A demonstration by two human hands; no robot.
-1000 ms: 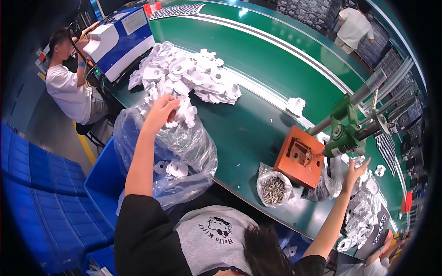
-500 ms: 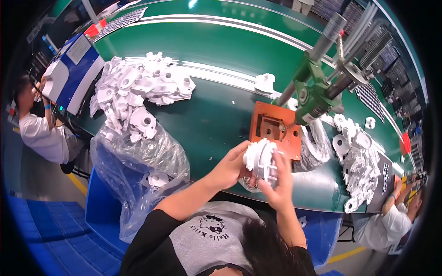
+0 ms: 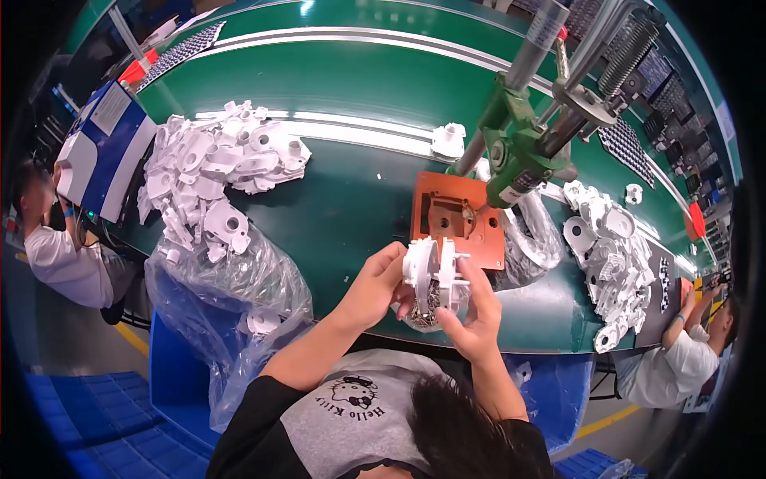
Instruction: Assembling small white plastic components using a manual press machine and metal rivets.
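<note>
In front of the press, my left hand (image 3: 373, 289) is closed on a round white plastic housing part (image 3: 418, 267). My right hand (image 3: 477, 313) grips a second white plastic piece (image 3: 449, 273), with thin pegs sticking out on its right side. The two pieces stand upright, face to face, with a narrow gap between them. Below and behind them a clear bag of small metal parts (image 3: 429, 313) shows through. Just beyond my hands lies the orange fixture plate (image 3: 484, 242), with a recessed nest in its middle.
A green lever press (image 3: 515, 152) rises behind the plate. White plastic parts are heaped at left (image 3: 211, 156) and right (image 3: 618, 271). One white part (image 3: 448, 140) stands by the rail. A clear plastic bag (image 3: 239, 275) hangs over a blue bin (image 3: 179, 351). People sit at both sides.
The two white pieces, close together before, now show a gap between them. Both hands have come slightly left in the picture, and the whole view has shifted a little.
</note>
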